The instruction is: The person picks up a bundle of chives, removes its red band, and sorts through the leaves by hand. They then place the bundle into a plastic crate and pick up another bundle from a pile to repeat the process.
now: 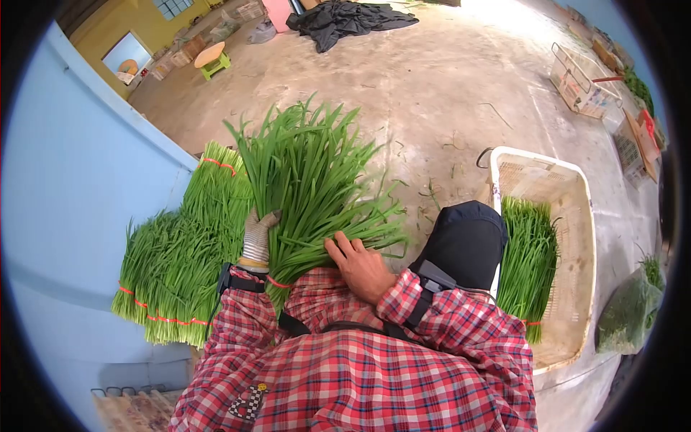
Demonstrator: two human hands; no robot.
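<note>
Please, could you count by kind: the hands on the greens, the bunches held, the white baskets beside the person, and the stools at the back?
Hands on the greens: 2 (left hand, right hand)
Bunch of greens held: 1
White basket beside the person: 1
Stool at the back: 1
Total: 5

Two hands show: one gloved left hand (258, 237) and one bare right hand (362, 268). Between them is one loose bunch of chives (309, 180). Against the blue wall (72, 180) lies one stack of tied chive bundles (176, 273). At least three red bands (218, 165) show, but the exact number of bundles cannot be told. One white basket (576, 237) holds one layer of chives (529, 259). Farther off on the floor (432, 93) are one green stool (214, 61), one black sheet (345, 20), one wire crate (576, 83) and one bag of greens (630, 309).
</note>
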